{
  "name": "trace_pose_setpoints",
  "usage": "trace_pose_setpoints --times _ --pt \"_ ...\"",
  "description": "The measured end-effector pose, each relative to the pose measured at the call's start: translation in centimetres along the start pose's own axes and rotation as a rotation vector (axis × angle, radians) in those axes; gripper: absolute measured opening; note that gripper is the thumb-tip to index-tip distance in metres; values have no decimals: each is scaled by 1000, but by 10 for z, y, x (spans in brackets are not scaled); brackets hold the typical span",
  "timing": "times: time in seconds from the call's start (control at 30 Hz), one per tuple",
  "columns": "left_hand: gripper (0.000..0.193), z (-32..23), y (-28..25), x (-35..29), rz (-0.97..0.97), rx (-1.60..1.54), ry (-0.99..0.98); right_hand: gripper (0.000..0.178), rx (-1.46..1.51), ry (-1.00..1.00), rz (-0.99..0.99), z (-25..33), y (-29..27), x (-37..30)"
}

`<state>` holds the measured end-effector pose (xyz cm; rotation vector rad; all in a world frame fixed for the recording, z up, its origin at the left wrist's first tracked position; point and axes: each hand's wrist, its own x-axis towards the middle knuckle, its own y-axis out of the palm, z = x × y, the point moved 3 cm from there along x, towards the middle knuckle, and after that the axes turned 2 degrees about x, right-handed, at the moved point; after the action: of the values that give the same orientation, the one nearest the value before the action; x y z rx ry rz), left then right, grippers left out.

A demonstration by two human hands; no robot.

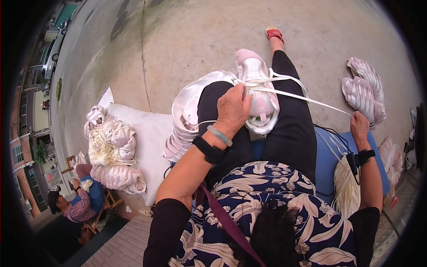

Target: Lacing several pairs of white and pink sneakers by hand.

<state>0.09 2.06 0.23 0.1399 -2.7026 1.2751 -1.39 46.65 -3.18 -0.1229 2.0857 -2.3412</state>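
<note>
A pink and white shoe upper [262, 103] lies across my lap, its toe end pointing away from me. My left hand [233, 107] is closed on the left side of the upper by the lacing, its thumb on top and some fingers hidden. Loops of white shoelace [307, 99] stand loose over the lacing. Out to the right, my right hand [359, 125] pinches the end of that lace, which is stretched in a nearly straight line from the upper. Beside my left thigh sits a curved row of nested uppers [180, 129].
Bundled uppers and cream laces [113, 144] lie on a white sheet [147, 129] at left. More uppers [364, 91] rest on the concrete at right. A hank of laces [347, 184] hangs over a blue surface [324, 164]. Another person [82, 196] sits far left.
</note>
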Motion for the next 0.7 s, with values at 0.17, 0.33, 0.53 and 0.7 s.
trace_pose_setpoints --times 0.17,0.33,0.53,0.7 --pt "19 11 -8 -1 28 -185 -188 13 132 71 92 -6 10 -29" --pt "28 8 -14 15 -41 5 -153 17 355 -200 238 127 -13 0" --pt "22 13 -14 28 -190 50 134 31 583 -514 -89 220 -16 28" --pt "21 15 -12 32 54 -390 -203 29 587 -643 -8 251 -3 37"
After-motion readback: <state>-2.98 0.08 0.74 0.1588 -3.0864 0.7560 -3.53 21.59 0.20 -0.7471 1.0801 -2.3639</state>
